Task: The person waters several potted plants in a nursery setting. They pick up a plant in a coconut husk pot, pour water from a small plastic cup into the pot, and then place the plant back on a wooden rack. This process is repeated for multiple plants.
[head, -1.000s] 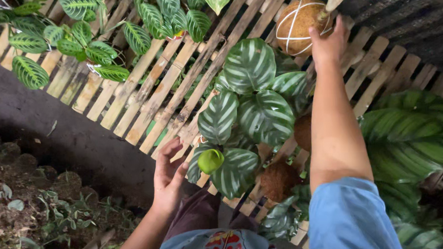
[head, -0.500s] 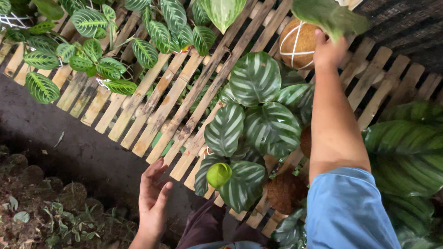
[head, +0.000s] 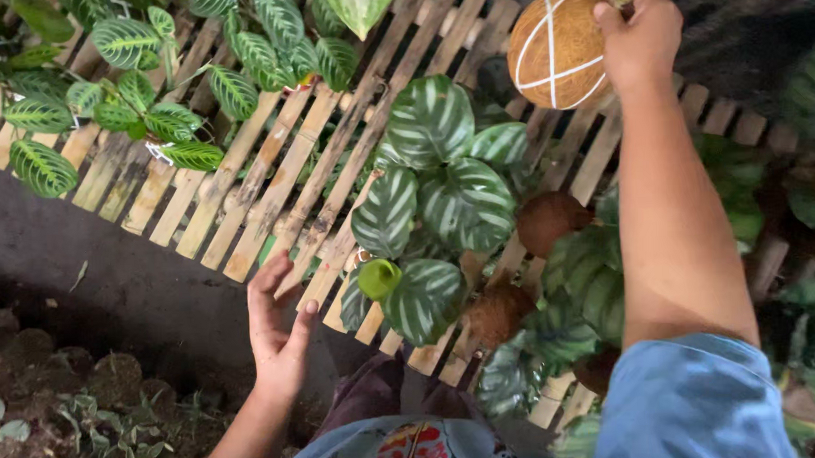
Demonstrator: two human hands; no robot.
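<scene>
Right hand [head: 640, 40] raised, fingers closed on top of round brown coir-wrapped plant ball with white string [head: 555, 45] — ball sits at far edge of slatted bamboo bench [head: 244, 199]. Left hand [head: 275, 328] open, fingers spread, holding nothing, hovering just off bench's near edge. Striped green-and-white potted plant [head: 433, 192] between hands; 2 smaller brown coir balls [head: 547, 222] beside it. Best practice, judged: keep ball upright, support underside, avoid brushing leaves.
</scene>
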